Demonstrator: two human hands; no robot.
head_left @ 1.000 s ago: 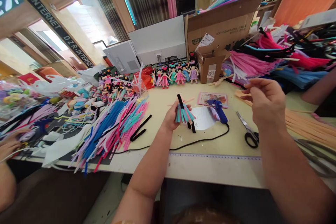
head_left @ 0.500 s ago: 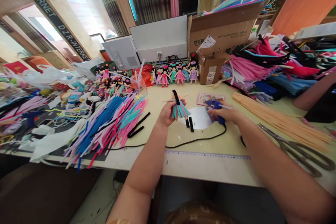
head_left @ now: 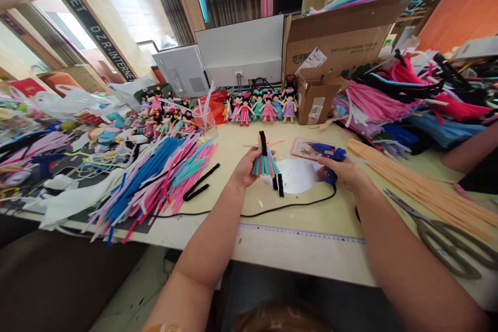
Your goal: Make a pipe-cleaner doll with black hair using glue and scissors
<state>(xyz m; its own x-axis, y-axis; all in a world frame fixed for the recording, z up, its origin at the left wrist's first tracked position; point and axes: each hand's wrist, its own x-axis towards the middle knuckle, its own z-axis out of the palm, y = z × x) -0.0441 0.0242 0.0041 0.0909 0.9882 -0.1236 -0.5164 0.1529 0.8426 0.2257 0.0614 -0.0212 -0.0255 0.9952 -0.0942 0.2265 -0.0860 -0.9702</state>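
Observation:
My left hand point(head_left: 247, 167) is closed around a small pipe-cleaner doll point(head_left: 266, 162) with a teal and pink striped skirt, thin peach arms and a black strip down its head and back. In my right hand point(head_left: 344, 168) is a blue hot glue gun point(head_left: 329, 152), its nozzle pointing left towards the doll but apart from it. A clear glue stick trails from its rear. Just below the doll lie short black pipe-cleaner pieces point(head_left: 280, 185), beside a shiny round sheet point(head_left: 298, 176). Partly behind the gun's nozzle is a pink-edged card point(head_left: 303, 147).
Bundles of coloured pipe cleaners point(head_left: 155, 176) lie to the left, with a bent black one point(head_left: 196, 192) nearby. Finished dolls point(head_left: 266, 108) stand by a cardboard box point(head_left: 317, 98). Large scissors point(head_left: 436, 233) and peach pipe cleaners point(head_left: 412, 187) lie right. The gun's cord point(head_left: 272, 211) crosses the table.
My right hand has moved slightly right with the glue gun, whose body now shows more fully. The doll stays in my left hand, a little more upright. The camera view has shifted slightly.

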